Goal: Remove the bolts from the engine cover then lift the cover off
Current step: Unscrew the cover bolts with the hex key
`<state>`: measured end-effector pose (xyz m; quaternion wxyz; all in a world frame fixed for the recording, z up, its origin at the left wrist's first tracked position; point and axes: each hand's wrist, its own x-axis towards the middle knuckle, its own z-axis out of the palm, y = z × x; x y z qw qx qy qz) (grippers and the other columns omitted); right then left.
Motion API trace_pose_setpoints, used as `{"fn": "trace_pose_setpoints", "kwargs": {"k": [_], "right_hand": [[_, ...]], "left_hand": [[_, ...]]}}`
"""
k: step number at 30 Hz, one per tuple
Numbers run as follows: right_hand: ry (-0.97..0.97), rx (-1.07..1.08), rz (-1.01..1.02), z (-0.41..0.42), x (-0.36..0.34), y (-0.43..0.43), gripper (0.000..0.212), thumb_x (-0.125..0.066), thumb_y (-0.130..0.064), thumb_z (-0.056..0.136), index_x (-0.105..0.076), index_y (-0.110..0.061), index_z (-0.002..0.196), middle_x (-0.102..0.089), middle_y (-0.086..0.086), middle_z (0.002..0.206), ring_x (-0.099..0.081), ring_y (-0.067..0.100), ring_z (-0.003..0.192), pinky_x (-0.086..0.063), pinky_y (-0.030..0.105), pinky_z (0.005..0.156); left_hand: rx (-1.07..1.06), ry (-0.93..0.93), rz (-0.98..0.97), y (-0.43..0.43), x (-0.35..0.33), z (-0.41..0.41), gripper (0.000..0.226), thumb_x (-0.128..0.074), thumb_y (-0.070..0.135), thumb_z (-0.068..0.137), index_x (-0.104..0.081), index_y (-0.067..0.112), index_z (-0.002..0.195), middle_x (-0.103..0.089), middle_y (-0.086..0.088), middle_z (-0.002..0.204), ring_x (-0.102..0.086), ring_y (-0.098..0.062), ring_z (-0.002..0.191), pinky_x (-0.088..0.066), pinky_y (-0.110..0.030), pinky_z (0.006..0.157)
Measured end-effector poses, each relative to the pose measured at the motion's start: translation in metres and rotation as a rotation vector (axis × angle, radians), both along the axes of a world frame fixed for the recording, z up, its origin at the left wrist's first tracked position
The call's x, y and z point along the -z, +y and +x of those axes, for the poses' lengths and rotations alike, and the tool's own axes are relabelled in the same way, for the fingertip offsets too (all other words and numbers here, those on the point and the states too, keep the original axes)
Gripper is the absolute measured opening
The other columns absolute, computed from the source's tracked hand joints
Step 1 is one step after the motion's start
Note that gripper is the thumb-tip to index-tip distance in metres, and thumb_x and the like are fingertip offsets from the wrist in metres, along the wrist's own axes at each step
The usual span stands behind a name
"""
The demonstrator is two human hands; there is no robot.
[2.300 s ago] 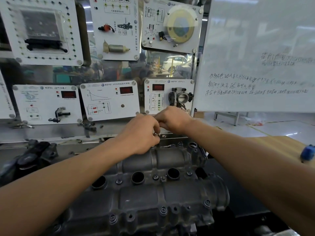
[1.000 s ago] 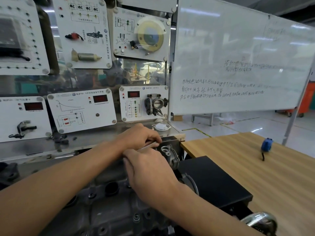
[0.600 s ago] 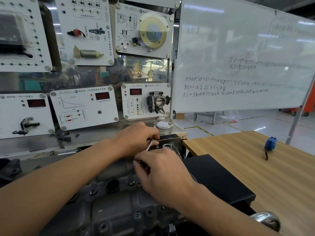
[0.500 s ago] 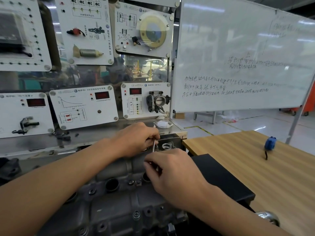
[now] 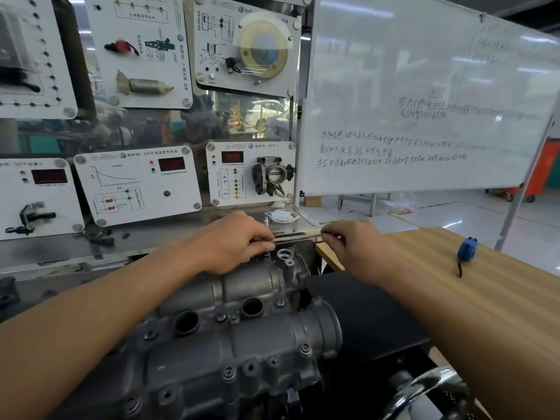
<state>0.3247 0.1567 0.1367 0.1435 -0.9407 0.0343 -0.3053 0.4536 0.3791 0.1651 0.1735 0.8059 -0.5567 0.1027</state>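
Workshop with one glossy whiteboard point(image 5: 424, 101) upper right, one wooden table point(image 5: 454, 286) right, one ribbed grey cast-metal engine cover point(image 5: 257, 338) lower centre, two hands, left hand point(image 5: 233, 241) and right hand point(image 5: 357, 247), each grip pinched one end of one thin silver rod point(image 5: 298, 235).

Both hands hold a thin metal bar point(image 5: 298, 235), possibly a wrench handle, level above the far end of the grey engine cover point(image 5: 242, 328). The left hand point(image 5: 239, 244) curls round one end and the right hand point(image 5: 354, 241) pinches the other. Behind them a small bolt point(image 5: 266, 220) stands on the steel shelf point(image 5: 181, 237), and a blue tape measure point(image 5: 467, 249) lies on the wooden table point(image 5: 439, 298) to the right.
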Motion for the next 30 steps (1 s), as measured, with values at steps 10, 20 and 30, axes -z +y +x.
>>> {"fn": "trace_pose_setpoints", "kwargs": {"k": [10, 20, 30], "right_hand": [[-0.099, -0.135, -0.266, 0.015, -0.049, 0.028, 0.023, -0.056, -0.030, 0.098, -0.072, -0.018, 0.110, -0.061, 0.000, 0.099, -0.054, 0.016, 0.093, -0.047, 0.037, 0.074], [-0.241, -0.290, -0.087, -0.066, -0.043, 0.075, 0.008, -0.064, -0.018, 0.092, -0.065, -0.011, 0.086, -0.054, -0.006, 0.077, -0.053, 0.016, 0.071, -0.048, 0.040, 0.067], [0.273, 0.266, -0.141, -0.294, 0.037, -0.061, 0.012, -0.058, -0.039, 0.094, -0.052, -0.046, 0.086, -0.048, -0.023, 0.082, -0.047, -0.004, 0.078, -0.034, 0.017, 0.067]], "left_hand": [[0.002, 0.303, -0.361, 0.019, -0.046, -0.033, 0.016, -0.062, 0.024, 0.096, -0.073, 0.020, 0.086, -0.075, 0.005, 0.073, -0.073, -0.008, 0.066, -0.058, -0.020, 0.062], [0.072, 0.387, -0.478, 0.033, -0.061, -0.107, 0.030, -0.057, 0.029, 0.099, -0.072, 0.011, 0.080, -0.073, -0.003, 0.065, -0.071, -0.018, 0.057, -0.055, -0.022, 0.054], [0.237, 0.463, -0.032, -0.136, 0.069, -0.251, 0.035, -0.055, 0.030, 0.098, -0.066, 0.015, 0.068, -0.070, 0.000, 0.064, -0.065, -0.010, 0.058, -0.053, -0.032, 0.061]]}}
